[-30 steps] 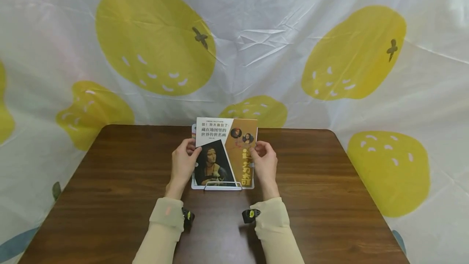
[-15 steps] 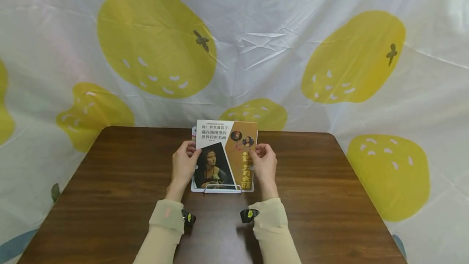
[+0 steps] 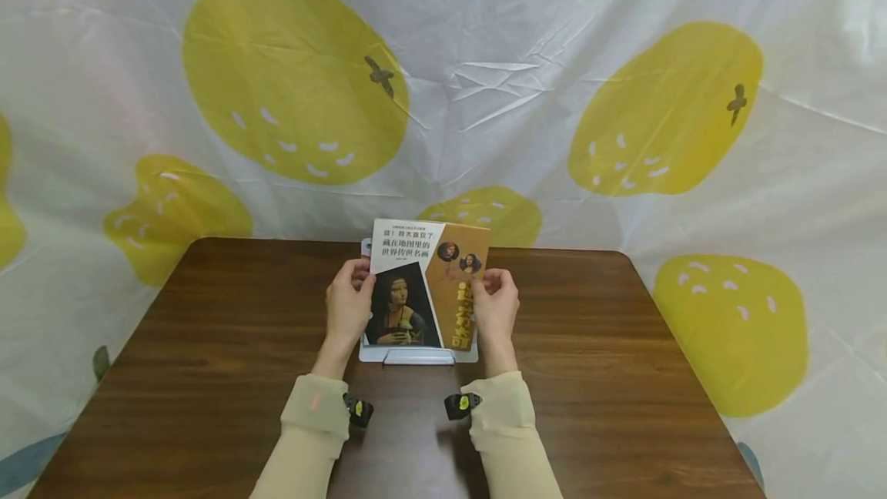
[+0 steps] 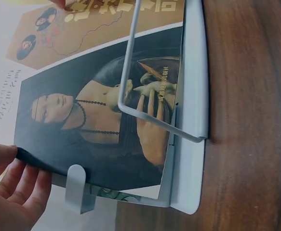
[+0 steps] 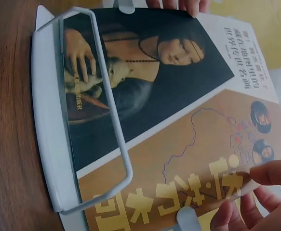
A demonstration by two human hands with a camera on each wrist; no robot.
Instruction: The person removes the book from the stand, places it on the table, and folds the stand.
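Note:
A book with a portrait painting and a gold-brown panel on its cover leans on a white book stand. My left hand pinches the book's left edge, thumb on the cover and fingers behind. On the other side my right hand pinches the right edge the same way. The stand's wire bar crosses in front of the lower cover in the right wrist view. A small white side clip sits at the book's edge, close to the left fingers. Most of the stand's back is hidden behind the book.
The stand rests on a dark brown wooden table. A white cloth with yellow fruit prints hangs behind the table and along its sides. Both wrists wear black straps.
The book has risen slightly and leans a little differently, its lower edge now above the wire bar in the head view. Both hands keep their pinch, and the right forearm has shifted slightly left.

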